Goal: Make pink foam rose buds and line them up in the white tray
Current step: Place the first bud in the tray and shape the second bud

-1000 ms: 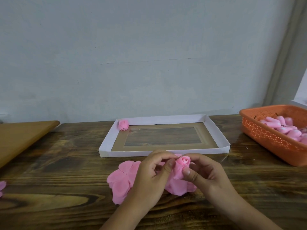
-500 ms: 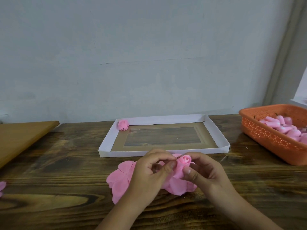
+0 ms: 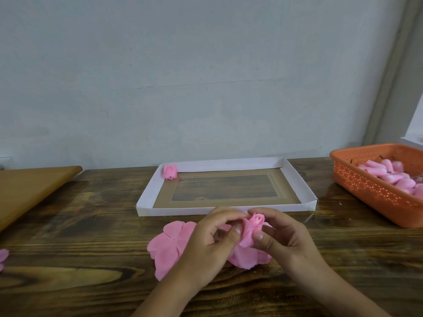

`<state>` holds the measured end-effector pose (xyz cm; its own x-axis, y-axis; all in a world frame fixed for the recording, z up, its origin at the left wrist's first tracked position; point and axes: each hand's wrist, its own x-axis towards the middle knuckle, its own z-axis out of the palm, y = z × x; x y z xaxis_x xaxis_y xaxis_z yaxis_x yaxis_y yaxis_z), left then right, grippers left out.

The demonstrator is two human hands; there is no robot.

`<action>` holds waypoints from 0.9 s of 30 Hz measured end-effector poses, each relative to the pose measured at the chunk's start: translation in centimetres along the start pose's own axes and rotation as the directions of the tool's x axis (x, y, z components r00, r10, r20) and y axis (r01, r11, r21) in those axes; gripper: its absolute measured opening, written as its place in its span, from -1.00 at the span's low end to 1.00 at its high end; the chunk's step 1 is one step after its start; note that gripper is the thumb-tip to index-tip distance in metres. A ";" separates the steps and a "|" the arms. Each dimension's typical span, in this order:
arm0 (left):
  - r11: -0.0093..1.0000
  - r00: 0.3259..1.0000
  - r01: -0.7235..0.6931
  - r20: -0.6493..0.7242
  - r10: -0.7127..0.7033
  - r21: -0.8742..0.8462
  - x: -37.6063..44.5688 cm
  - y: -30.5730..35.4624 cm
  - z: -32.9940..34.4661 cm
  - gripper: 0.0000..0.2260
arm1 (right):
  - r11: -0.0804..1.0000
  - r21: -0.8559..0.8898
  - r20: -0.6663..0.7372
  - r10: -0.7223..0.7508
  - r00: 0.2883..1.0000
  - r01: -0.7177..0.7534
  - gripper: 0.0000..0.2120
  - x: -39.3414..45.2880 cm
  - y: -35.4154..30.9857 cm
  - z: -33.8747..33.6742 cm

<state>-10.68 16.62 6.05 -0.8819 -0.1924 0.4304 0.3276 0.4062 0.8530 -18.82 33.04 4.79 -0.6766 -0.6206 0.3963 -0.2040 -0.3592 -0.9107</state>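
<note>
A half-wrapped pink foam rose bud (image 3: 253, 227) stands between my two hands just in front of the white tray (image 3: 146, 195). My left hand (image 3: 206, 243) pinches its left side with thumb and curled fingers. My right hand (image 3: 281, 236) pinches its right side, thumb in front. Flat pink foam petal sheets (image 3: 169, 245) lie on the table under and left of my hands. One finished pink bud (image 3: 170, 172) sits in the tray's far left corner.
An orange perforated basket (image 3: 370, 191) with several pink foam cores stands at the right. A wooden board (image 3: 27, 191) lies at the far left. A pink foam scrap (image 3: 3, 257) shows at the left edge. A grey wall is behind the table.
Both hands stay in place on the bud; the fingers have shifted slightly, folding the petals closer round the bud.
</note>
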 end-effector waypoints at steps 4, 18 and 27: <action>0.999 0.999 -0.014 -0.053 0.012 -0.046 0.1 0.0 -0.1 -0.84 | 0.999 -0.036 0.008 0.003 1.000 -0.003 -0.78 0.0 0.0 -0.1; 0.998 0.996 0.057 -0.069 -0.059 -0.028 0.0 -0.5 0.4 -0.87 | 0.999 -0.042 0.025 0.016 1.000 -0.015 -0.77 -0.1 -0.1 0.0; 0.997 0.986 0.065 -0.148 -0.072 -0.049 0.1 -0.8 -0.1 -0.80 | 1.000 -0.030 0.005 0.006 1.000 -0.006 -0.73 -0.1 0.0 0.1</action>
<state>-11.05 16.21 5.44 -0.8433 -0.3512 0.4068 0.2853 0.3488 0.8927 -18.67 33.06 4.75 -0.6744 -0.6261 0.3914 -0.2208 -0.3348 -0.9161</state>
